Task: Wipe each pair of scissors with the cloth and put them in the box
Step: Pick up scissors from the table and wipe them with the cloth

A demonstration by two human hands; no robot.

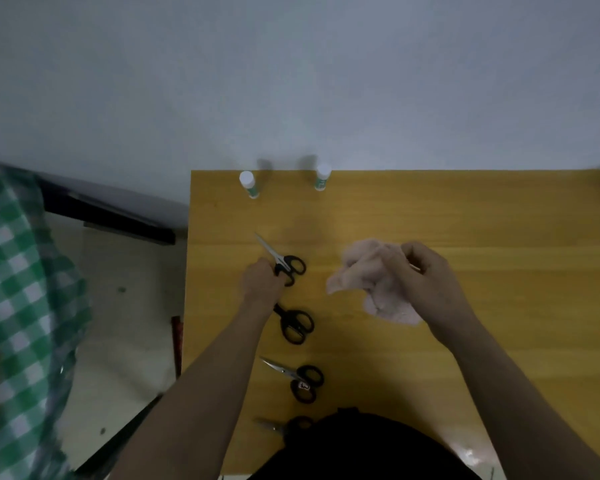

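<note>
Table (465, 216): you are working on yellow wood-grain, smooth, faintly sheened.
Cloth (371, 275): your right hand (426, 282) is gripping soft, fuzzy pale pink fabric, matt.
Farthest scissors (284, 261): your left hand (262, 282) is touching black plastic handles, slightly glossy; the blades are showing bright bare metal.
Third scissors (298, 379): shiny metal blades, black plastic loops.
Glue sticks (248, 183): smooth white plastic.
Checked cloth (18, 271): green-and-white woven fabric.

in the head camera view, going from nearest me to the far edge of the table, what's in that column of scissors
Half-hidden scissors → scissors with a label → black-handled scissors → scissors in the left hand grip → glue stick.
</note>
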